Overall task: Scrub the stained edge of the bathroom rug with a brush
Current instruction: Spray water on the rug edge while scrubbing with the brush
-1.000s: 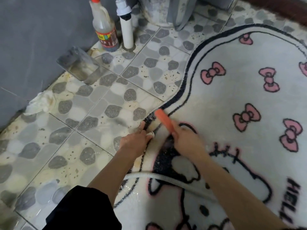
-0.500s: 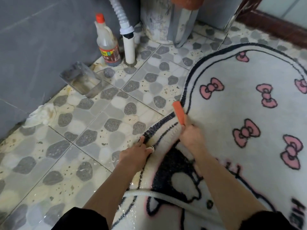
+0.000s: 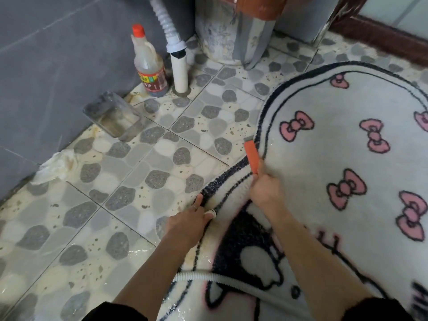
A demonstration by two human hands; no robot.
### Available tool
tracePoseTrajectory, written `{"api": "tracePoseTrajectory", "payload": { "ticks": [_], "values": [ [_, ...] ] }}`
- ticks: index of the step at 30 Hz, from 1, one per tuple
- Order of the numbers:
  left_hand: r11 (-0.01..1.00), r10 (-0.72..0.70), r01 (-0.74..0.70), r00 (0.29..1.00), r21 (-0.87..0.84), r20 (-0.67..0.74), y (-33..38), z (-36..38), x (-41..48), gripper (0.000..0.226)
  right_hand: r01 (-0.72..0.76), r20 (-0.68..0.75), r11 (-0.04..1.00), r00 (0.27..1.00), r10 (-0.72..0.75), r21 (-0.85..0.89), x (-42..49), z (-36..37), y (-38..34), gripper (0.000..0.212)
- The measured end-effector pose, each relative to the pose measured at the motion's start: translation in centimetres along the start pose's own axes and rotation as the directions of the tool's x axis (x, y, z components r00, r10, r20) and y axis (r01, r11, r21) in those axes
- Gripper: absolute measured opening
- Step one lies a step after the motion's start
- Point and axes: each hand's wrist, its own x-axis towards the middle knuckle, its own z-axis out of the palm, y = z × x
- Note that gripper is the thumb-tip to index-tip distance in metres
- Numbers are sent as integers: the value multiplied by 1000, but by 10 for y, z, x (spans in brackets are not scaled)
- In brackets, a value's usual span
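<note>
The right hand (image 3: 265, 193) has its grip clenched around the orange brush (image 3: 251, 156). The fist sits on the rug (image 3: 324, 158) just inside its dark border (image 3: 222, 179), on the rug's left edge. The orange end of the brush sticks out past the knuckles along that edge, and its bristles are too blurred to make out. The left hand (image 3: 187, 224) rests at the same edge, nearer the person. Its grip is closed on a small white end-piece (image 3: 212, 213) held against the thumb, while the index finger lies straight along the border with a ring on a neighbouring finger. A white ribbed hose (image 3: 231, 278) crosses the near part of the rug under both forearms; whether it joins the end-piece I cannot tell. The rug is cream with pink bows and a black cartoon outline, and its near corner looks wet and shiny. It lies on the pebble-patterned floor (image 3: 139, 181). Left of the rug and well apart from it, a clear plastic tub (image 3: 111, 114) lies tilted and a crumpled white cloth (image 3: 55, 165) lies against the grey wall (image 3: 46, 66). Beyond the rug's left edge, by the wall, a red-capped bottle (image 3: 149, 66) stands just beside a white drain pipe (image 3: 179, 72).
</note>
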Motion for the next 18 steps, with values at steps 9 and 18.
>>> {"api": "tracePoseTrajectory", "payload": {
  "ticks": [9, 18],
  "values": [
    [997, -33, 31, 999, 72, 28, 16, -13, -16, 43, 26, 6, 1000, 1000, -26, 10, -21, -3, 55, 63],
    [998, -64, 64, 998, -6, -2, -2, 0, -12, 49, 238, 201, 967, 947, -251, 86, -99, 34, 5, 58]
  ]
}}
